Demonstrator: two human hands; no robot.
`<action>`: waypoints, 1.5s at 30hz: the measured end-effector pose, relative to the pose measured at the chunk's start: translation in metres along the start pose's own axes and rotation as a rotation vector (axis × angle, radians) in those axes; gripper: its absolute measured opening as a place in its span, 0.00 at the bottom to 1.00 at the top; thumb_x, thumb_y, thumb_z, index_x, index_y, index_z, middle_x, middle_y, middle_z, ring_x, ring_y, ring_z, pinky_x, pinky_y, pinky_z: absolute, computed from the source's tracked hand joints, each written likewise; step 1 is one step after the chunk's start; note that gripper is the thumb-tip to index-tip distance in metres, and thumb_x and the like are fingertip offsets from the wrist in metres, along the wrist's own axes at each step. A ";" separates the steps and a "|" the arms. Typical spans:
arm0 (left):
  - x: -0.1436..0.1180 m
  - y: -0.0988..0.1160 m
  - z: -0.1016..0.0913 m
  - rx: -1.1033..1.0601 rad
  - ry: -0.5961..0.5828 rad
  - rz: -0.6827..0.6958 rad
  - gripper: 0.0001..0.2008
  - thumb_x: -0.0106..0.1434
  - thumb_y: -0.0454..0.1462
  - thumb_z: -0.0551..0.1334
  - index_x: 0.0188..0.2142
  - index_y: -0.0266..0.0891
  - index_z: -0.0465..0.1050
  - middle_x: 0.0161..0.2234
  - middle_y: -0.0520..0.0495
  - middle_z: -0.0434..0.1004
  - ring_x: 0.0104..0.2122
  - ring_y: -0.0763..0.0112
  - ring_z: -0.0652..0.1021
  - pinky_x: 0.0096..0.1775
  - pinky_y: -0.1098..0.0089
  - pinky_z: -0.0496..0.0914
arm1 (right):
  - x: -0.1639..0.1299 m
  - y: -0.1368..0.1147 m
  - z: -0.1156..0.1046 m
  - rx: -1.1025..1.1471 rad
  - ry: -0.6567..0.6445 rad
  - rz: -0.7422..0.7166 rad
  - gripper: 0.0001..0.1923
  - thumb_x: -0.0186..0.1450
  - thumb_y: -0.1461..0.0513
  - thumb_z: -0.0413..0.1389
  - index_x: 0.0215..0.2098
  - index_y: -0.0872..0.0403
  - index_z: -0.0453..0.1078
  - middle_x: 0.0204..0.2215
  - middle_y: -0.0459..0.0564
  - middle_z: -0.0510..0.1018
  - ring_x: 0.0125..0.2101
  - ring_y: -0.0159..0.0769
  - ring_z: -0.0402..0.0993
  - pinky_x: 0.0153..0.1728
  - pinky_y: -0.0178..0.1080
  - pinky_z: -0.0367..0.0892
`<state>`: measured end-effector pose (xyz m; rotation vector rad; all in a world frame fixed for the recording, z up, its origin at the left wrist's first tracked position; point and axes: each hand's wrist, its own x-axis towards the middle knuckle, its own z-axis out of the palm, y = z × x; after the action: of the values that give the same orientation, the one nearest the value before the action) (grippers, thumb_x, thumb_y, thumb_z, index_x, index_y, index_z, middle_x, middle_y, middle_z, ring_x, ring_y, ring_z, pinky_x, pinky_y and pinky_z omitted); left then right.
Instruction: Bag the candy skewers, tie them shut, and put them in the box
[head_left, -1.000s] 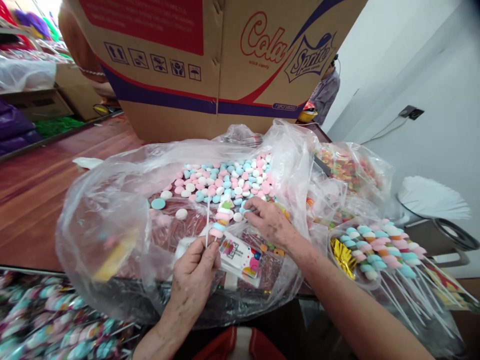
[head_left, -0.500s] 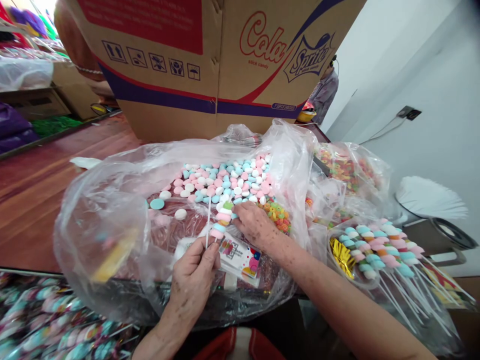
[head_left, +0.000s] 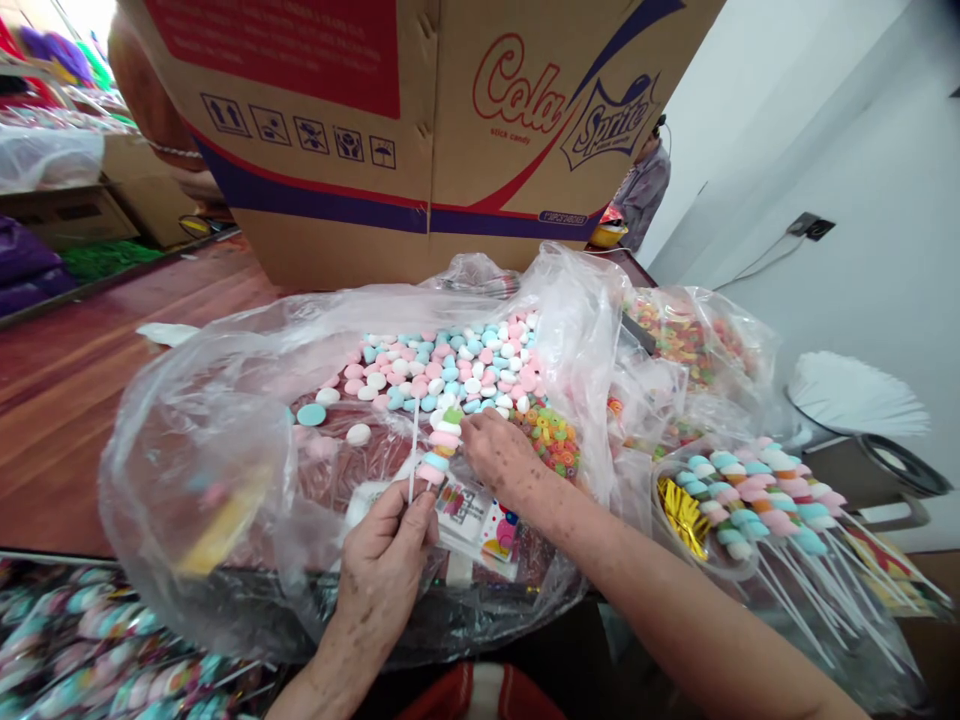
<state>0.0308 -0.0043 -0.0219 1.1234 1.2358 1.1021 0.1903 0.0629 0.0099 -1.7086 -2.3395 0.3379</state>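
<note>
Bare hands sit close together, not touching: the left hand (head_left: 384, 558), its back to the viewer, pinches thumb (head_left: 420, 512) against curled fingers, the left forearm (head_left: 321, 672) rising from below. The right hand (head_left: 504, 456), back uppermost, bends its fingers inward, fingertips partly hidden, right forearm (head_left: 675, 595) slanting across.

On the cardboard box (head_left: 416, 150): "Cola", "stick candy", "Sprite", up-arrow sign (head_left: 225, 115), umbrella sign (head_left: 382, 152)

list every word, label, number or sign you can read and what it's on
"Cola": box
"stick candy": box, under "Cola"
"Sprite": box, right of "Cola"
Five icons, umbrella included: box
Too small or blurred: box's red panel, stripe label, line under "Sprite"; card
</note>
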 end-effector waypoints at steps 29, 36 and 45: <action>0.001 0.005 0.000 0.223 -0.135 0.058 0.15 0.65 0.47 0.58 0.28 0.40 0.70 0.19 0.56 0.59 0.22 0.72 0.62 0.24 0.73 0.56 | -0.013 0.021 -0.037 1.584 0.278 0.333 0.16 0.49 0.59 0.67 0.36 0.55 0.78 0.30 0.45 0.80 0.29 0.30 0.75 0.33 0.34 0.73; 0.000 0.007 0.000 0.228 -0.133 0.047 0.15 0.64 0.46 0.58 0.27 0.40 0.70 0.19 0.57 0.59 0.22 0.72 0.62 0.24 0.73 0.56 | -0.012 0.022 -0.036 1.561 0.292 0.325 0.15 0.49 0.59 0.67 0.35 0.54 0.80 0.31 0.46 0.80 0.29 0.30 0.75 0.33 0.34 0.72; 0.000 0.008 0.001 0.239 -0.124 0.072 0.15 0.64 0.46 0.58 0.25 0.41 0.69 0.19 0.56 0.59 0.21 0.72 0.61 0.24 0.73 0.56 | -0.019 0.027 -0.028 1.300 0.247 0.237 0.17 0.57 0.59 0.62 0.46 0.49 0.79 0.36 0.44 0.82 0.30 0.32 0.77 0.35 0.37 0.72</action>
<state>0.0322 -0.0033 -0.0144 1.4057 1.2601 0.9397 0.2292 0.0539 0.0270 -1.1723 -1.1466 1.2383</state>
